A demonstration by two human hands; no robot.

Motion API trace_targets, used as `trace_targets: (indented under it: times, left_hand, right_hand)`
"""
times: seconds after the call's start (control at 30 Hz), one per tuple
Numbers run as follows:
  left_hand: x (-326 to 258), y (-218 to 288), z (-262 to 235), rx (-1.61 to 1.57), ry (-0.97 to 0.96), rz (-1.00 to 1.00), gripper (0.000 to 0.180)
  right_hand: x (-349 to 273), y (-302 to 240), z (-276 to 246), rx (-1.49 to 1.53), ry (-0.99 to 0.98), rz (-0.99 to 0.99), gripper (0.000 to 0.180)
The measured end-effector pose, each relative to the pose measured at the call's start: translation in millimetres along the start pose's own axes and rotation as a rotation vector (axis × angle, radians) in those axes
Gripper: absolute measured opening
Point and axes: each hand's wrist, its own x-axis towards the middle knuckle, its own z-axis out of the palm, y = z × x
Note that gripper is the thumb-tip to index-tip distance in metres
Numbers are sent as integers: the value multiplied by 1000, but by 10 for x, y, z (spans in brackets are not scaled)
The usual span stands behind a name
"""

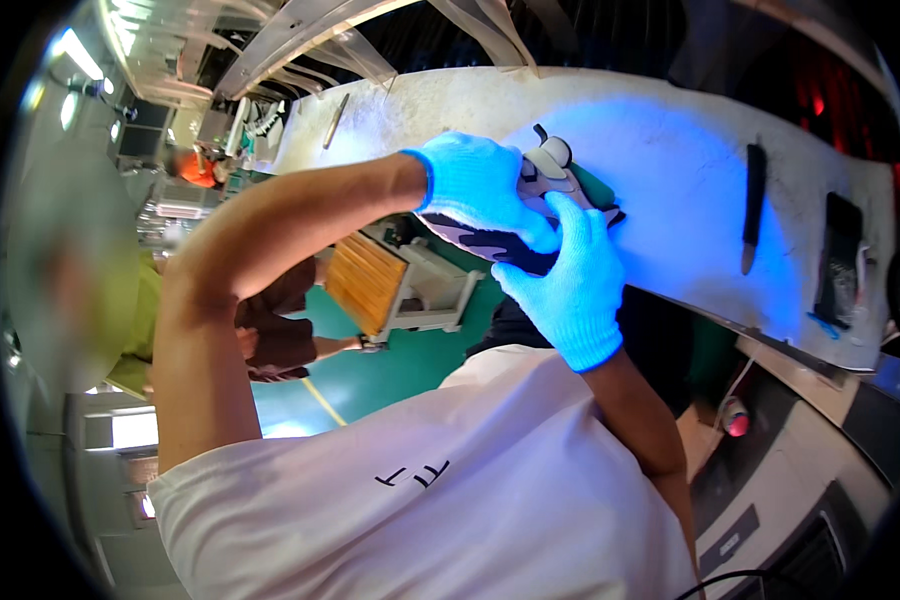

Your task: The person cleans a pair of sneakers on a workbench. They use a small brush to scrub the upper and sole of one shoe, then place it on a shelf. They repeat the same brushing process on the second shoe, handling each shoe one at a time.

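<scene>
Both my hands wear knit gloves that glow blue under the light, and between them is a shoe in grey, white and black. My left hand lies over the shoe from the left, its fingers wrapped round it. From below, my right hand grips the near side, with thumb and fingers apart around the shoe. The patterned sole shows under my left hand, tilted towards me. A dark green piece sticks out on the shoe's right side. My gloves cover much of the shoe's middle.
Blue light falls on a pale worktable. To the right lie a long dark narrow tool and a black flat item with clear plastic. A thin tool rests far left. A wooden-topped stand and a person in brown shorts are on the left.
</scene>
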Motion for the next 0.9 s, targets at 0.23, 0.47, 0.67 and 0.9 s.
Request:
trace_targets:
  times: [0.23,0.47,0.67,0.9]
  left_hand:
    - [-483,-836,378,-1152,-114,790,110]
    - [-571,208,1981,-1851,94,551,90]
    - [-358,763,2106,-2050,335,605,77]
    - [70,684,2454,-1609,530,600,60]
  right_hand:
    - [-587,98,-576,286,18,170,110]
    - [-875,432,-535,941,239,616,106]
    - [-1033,465,-820,277,35,385,103]
    - [-596,-560,-1428,460,40,43,117]
